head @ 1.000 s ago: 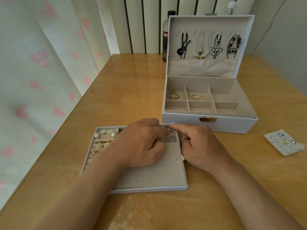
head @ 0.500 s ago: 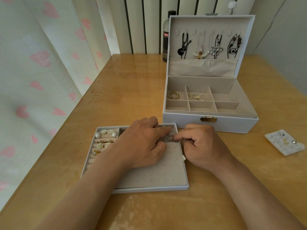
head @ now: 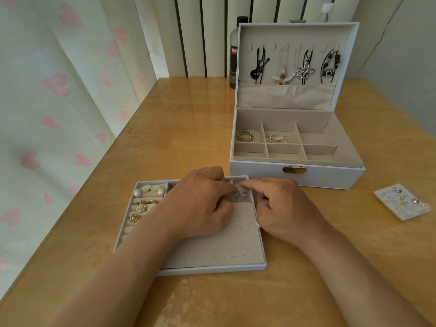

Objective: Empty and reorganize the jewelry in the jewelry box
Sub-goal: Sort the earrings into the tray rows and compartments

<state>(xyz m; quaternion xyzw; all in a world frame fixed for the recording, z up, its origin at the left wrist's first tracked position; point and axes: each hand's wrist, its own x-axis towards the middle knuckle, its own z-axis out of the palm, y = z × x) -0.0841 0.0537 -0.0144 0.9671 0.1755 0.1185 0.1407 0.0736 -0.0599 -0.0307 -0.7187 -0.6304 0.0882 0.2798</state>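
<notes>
On the wooden table stands the white jewelry box, its lid upright with pendants hung inside and beige compartments below. Just before it lies the lift-out tray, with pearl and flower earrings at its left. The left hand pinches a small silvery piece in curled fingers. The right hand stretches its forefinger to the piece, but its grip cannot be judged. Both hands hide the tray's back compartments.

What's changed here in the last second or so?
Little. The right hand curled in half a second ago; its forefinger now points out again at the small clear piece by the left hand. Tray, jewelry box and stud card stayed put.
</notes>
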